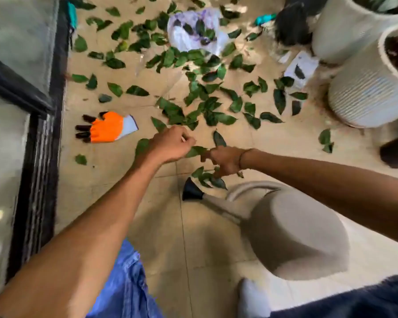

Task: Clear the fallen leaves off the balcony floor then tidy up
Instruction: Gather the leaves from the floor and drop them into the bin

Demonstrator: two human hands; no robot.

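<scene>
Pinching one flat dark green leaf between curled fingers, the left hand meets the right hand, whose fingers clutch more leaves.

Home balcony, tiled floor, planters, watering can

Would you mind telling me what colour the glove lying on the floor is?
The glove is orange with black fingertips and a pale grey cuff, seen in the head view.

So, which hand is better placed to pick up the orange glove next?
The left hand, probably. The orange glove lies on the floor just to its left, and nothing sits between them. The right hand is farther away and already holds leaves.
</scene>
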